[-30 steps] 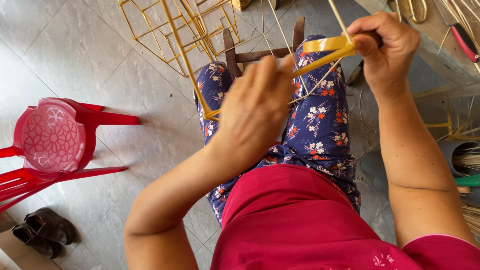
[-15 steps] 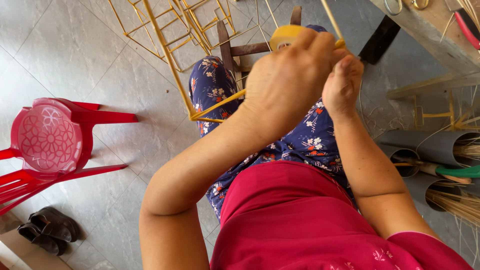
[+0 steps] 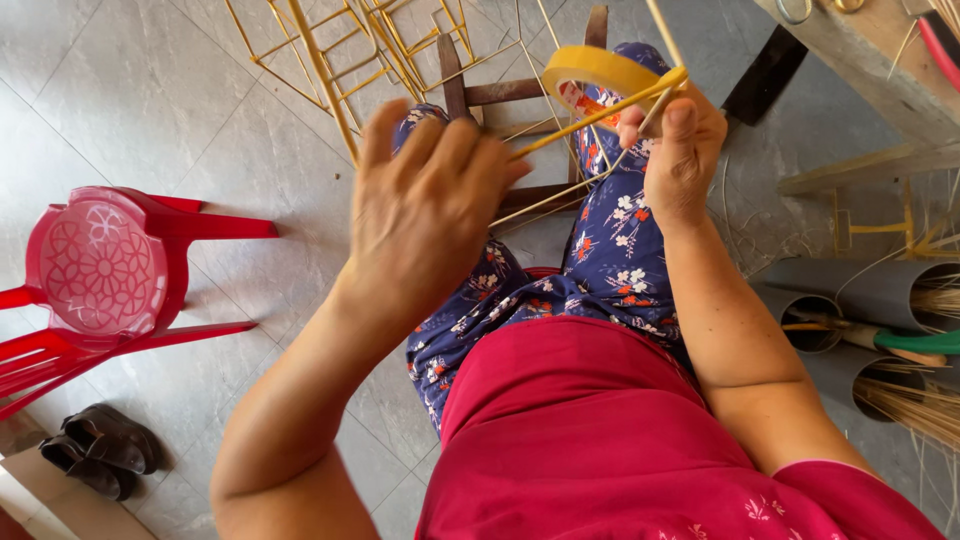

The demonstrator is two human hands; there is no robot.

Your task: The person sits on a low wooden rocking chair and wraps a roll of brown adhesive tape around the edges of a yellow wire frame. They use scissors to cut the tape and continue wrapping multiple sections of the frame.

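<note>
My left hand (image 3: 425, 205) is raised over my lap, fingers closed around thin yellow bamboo sticks (image 3: 585, 110) that run to the right. My right hand (image 3: 680, 150) pinches the joint where those sticks cross, beside a roll of yellow tape (image 3: 600, 68) that sits on the sticks. What lies under my left palm is hidden. Blue flowered trousers (image 3: 610, 250) and a red shirt (image 3: 610, 440) fill the lower middle.
A red plastic stool (image 3: 100, 270) lies tipped at left, dark shoes (image 3: 95, 450) below it. Yellow stick frames (image 3: 330, 50) and a wooden stool (image 3: 500, 95) lie ahead on the grey tile floor. Grey tubes (image 3: 860, 290) holding bamboo strips lie at right, under a wooden bench (image 3: 880, 70).
My left hand has drawn back left, away from the tape roll. My right hand has risen to the stick joint, and the tape roll shows again.
</note>
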